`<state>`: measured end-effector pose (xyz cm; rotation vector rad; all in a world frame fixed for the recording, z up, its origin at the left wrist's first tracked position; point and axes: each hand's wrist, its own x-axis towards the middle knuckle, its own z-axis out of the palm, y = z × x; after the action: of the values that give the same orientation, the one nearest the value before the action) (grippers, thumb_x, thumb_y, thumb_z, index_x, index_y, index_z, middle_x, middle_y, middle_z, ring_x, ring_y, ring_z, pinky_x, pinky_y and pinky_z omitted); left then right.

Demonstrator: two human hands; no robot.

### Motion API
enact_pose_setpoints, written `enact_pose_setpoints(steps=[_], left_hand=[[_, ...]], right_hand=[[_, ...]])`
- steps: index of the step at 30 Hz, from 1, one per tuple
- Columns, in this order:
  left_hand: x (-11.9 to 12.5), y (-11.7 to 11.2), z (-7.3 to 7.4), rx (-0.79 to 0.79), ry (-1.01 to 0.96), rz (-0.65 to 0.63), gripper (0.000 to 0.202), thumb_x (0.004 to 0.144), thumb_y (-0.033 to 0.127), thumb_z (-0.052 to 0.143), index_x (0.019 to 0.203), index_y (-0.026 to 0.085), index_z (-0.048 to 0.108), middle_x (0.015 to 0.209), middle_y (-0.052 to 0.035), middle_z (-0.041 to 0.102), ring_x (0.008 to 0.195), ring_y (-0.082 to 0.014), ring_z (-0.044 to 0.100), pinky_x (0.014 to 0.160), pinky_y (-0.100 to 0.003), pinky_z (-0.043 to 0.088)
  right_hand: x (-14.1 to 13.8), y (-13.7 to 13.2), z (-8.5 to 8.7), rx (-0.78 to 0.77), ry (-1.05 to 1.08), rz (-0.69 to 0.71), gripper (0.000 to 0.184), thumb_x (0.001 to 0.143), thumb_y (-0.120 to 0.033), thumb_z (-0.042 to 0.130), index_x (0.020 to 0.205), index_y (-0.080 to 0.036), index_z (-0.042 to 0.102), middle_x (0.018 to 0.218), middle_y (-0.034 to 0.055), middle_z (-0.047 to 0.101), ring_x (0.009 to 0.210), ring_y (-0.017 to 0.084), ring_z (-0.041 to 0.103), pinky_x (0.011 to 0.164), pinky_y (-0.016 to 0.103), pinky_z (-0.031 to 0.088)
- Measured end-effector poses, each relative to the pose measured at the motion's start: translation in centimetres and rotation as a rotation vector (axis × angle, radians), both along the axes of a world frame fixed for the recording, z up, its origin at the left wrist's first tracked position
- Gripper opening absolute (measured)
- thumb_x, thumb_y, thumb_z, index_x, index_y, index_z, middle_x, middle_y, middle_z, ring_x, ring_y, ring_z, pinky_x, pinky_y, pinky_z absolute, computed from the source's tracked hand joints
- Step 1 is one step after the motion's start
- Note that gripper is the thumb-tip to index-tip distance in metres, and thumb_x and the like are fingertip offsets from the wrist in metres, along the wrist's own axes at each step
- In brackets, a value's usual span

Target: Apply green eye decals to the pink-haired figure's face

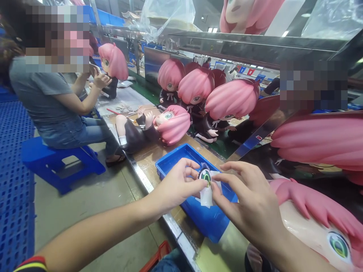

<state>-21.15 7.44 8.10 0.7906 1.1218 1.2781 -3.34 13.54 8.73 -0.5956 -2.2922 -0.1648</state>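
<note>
Above a blue bin (208, 223), both my hands hold a small green eye decal (205, 176) with a dark lash edge. My left hand (181, 179) pinches it from the left, thumb across its lower part. From the right, the thumb and fingertips of my right hand (244, 189) close on its edge. White backing paper (206, 198) hangs below the decal. Close by on the right lies a large pink-haired doll head (309, 226), with a green eye visible on its face.
A pink-haired doll (138, 134) lies on its back on the bench beyond the bin. Several seated dolls (195, 87) stand on the green conveyor under a metal shelf (255, 43). At left, a co-worker (48, 94) sits on a blue stool (62, 162), handling another doll.
</note>
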Motion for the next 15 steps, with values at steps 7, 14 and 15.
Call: enact_pose_setpoints(steps=[7, 14, 15], left_hand=[[-0.6, -0.3, -0.6, -0.001, 0.045, -0.028, 0.038, 0.076, 0.020, 0.074, 0.104, 0.017, 0.049, 0.082, 0.0034, 0.058, 0.071, -0.0089, 0.058, 0.065, -0.022, 0.046], [-1.8, -0.2, -0.8, -0.057, 0.084, -0.041, 0.044, 0.068, 0.021, 0.075, 0.103, 0.017, 0.049, 0.088, 0.0020, 0.058, 0.075, -0.0128, 0.060, 0.066, -0.027, 0.045], [-1.9, -0.2, -0.8, -0.064, 0.087, -0.042, 0.044, 0.067, 0.021, 0.075, 0.103, 0.017, 0.049, 0.089, 0.0018, 0.058, 0.076, -0.0131, 0.061, 0.067, -0.027, 0.045]], right_hand=[[-0.3, 0.4, -0.3, -0.056, -0.017, 0.015, 0.007, 0.092, -0.021, 0.059, 0.088, -0.016, 0.061, 0.101, 0.0051, 0.059, 0.096, 0.019, 0.055, 0.083, 0.034, 0.043], [-0.3, 1.5, 0.0, -0.509, 0.086, -0.051, 0.019, 0.087, -0.039, 0.058, 0.079, -0.022, 0.063, 0.097, 0.0004, 0.063, 0.089, 0.017, 0.060, 0.079, 0.032, 0.044], [-0.4, 1.7, 0.1, -0.623, 0.103, -0.073, 0.022, 0.086, -0.043, 0.058, 0.080, -0.022, 0.064, 0.095, 0.0014, 0.064, 0.086, 0.018, 0.061, 0.076, 0.032, 0.046]])
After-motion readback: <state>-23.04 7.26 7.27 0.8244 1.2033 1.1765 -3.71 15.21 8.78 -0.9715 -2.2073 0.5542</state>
